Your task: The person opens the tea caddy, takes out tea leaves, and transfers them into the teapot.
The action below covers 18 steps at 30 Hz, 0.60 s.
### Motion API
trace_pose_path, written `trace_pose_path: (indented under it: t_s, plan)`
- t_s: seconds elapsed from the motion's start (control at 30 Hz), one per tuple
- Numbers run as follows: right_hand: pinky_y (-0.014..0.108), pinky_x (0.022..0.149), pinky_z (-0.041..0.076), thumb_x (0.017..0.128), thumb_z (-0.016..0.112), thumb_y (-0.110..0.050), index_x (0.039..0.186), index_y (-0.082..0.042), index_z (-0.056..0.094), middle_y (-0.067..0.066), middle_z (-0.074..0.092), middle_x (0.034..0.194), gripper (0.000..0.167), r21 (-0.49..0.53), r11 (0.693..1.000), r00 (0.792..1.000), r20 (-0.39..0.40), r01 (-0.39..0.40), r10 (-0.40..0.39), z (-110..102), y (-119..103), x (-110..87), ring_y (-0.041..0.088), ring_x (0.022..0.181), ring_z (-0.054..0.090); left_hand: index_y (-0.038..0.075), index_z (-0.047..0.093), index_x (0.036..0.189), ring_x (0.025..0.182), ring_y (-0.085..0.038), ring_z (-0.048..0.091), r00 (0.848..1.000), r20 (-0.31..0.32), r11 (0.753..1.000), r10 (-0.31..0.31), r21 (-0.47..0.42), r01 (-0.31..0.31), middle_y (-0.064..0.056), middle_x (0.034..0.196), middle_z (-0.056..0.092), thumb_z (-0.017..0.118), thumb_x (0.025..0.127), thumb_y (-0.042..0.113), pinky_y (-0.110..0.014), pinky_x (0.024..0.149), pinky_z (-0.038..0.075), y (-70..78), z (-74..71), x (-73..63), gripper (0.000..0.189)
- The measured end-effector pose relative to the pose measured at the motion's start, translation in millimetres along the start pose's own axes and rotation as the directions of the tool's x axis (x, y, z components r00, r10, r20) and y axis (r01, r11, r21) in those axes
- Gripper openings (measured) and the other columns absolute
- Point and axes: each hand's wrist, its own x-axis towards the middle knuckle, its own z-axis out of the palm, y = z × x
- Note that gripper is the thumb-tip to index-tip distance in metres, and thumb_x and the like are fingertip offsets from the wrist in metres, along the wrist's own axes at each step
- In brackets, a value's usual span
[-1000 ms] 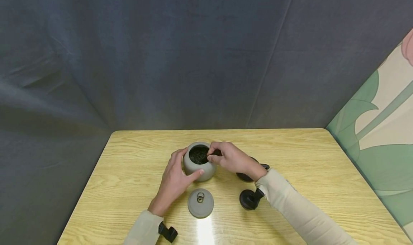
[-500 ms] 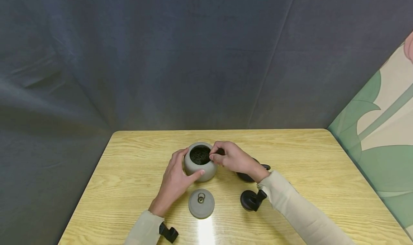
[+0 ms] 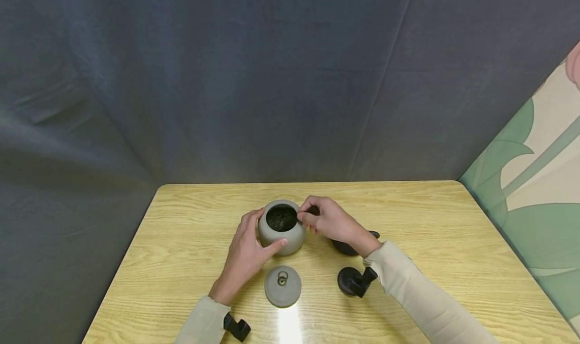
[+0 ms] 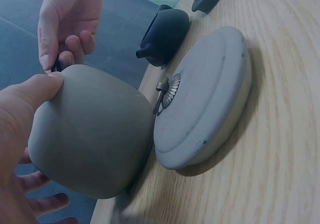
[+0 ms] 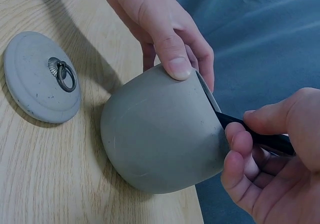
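A round grey jar (image 3: 293, 241) with dark, leaf-like bits (image 3: 281, 218) inside stands mouth-up on the table. My left hand (image 3: 246, 246) grips it from the left, thumb on the near side and fingers round the far side. My right hand (image 3: 330, 220) is at the right of the rim. Between its thumb and fingers it pinches a slim black tool (image 5: 270, 140). The tool's front end passes over the rim into the jar's mouth, where its tip is hidden. Just in front of the jar lies its grey lid (image 3: 283, 292), metal ring facing up.
A small black teapot (image 4: 165, 34) stands behind and beneath my right forearm, partly covered in the head view. Nearer lies a round black piece (image 3: 346, 280), partly behind the wrist camera. The wooden table (image 3: 181, 263) meets a dark curtain (image 3: 272, 107) at its far edge.
My right hand has shifted a little to the right and away from the jar's middle, with the black tool still pinched. The left hand, jar and lid hold their places.
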Motion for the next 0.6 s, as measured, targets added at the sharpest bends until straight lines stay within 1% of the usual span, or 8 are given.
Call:
trace_pose_path:
  t_s: [0.1, 0.2, 0.33, 0.43, 0.6]
  plan:
    - [0.025, 0.055, 0.046, 0.107, 0.064, -0.013, 0.106, -0.003, 0.070, 0.014, 0.072, 0.089, 0.012, 0.004, 1.000, 1.000, -0.012, 0.000, 0.000, -1.6, 0.1, -1.1, 0.016, 0.066, 0.058, 0.020, 0.041, 0.162, 0.148, -0.033, 0.051, 1.000, -0.006, 1.000, 0.006, 0.001, -0.006, -0.006, 0.165, 0.042, 0.087, 0.085, 0.058, -0.059, 0.116, 0.046, 0.0, 0.0, -0.5, 0.098]
    - [0.025, 0.055, 0.046, 0.108, 0.063, -0.014, 0.107, -0.005, 0.070, 0.020, 0.073, 0.092, 0.012, 0.016, 1.000, 1.000, -0.021, -0.007, 0.007, -3.3, 0.3, -2.0, 0.017, 0.065, 0.058, 0.020, 0.041, 0.162, 0.148, -0.033, 0.050, 1.000, -0.007, 1.000, 0.011, 0.003, -0.011, -0.006, 0.165, 0.042, 0.087, 0.085, 0.057, -0.059, 0.117, 0.046, -0.3, -0.2, -0.6, 0.098]
    - [0.029, 0.057, 0.050, 0.108, 0.063, -0.015, 0.109, -0.005, 0.071, 0.023, 0.072, 0.096, 0.013, 0.024, 1.000, 0.999, -0.039, -0.011, 0.012, -4.5, 0.5, -3.4, 0.017, 0.067, 0.058, 0.019, 0.042, 0.162, 0.148, -0.033, 0.050, 1.000, -0.006, 1.000, 0.012, 0.003, -0.012, -0.006, 0.165, 0.043, 0.087, 0.084, 0.057, -0.059, 0.117, 0.046, -0.4, -0.4, -0.5, 0.098]
    - [0.033, 0.059, 0.053, 0.108, 0.063, -0.016, 0.111, -0.005, 0.070, 0.019, 0.071, 0.094, 0.014, 0.018, 1.000, 0.998, -0.058, -0.005, 0.006, -5.2, -0.3, -4.2, 0.018, 0.068, 0.059, 0.019, 0.042, 0.162, 0.148, -0.033, 0.050, 1.000, -0.008, 1.000, 0.011, 0.004, -0.011, -0.006, 0.165, 0.043, 0.087, 0.084, 0.057, -0.059, 0.117, 0.046, 0.0, -0.5, -0.2, 0.098]
    - [0.032, 0.060, 0.054, 0.108, 0.063, -0.017, 0.110, -0.006, 0.070, 0.012, 0.071, 0.091, 0.013, 0.017, 1.000, 0.995, -0.095, -0.003, 0.004, -6.8, -1.3, -5.5, 0.019, 0.069, 0.060, 0.021, 0.042, 0.162, 0.149, -0.033, 0.050, 1.000, -0.008, 1.000, 0.005, 0.009, -0.005, -0.005, 0.165, 0.043, 0.086, 0.084, 0.059, -0.060, 0.117, 0.046, 1.1, -0.2, -0.2, 0.098]
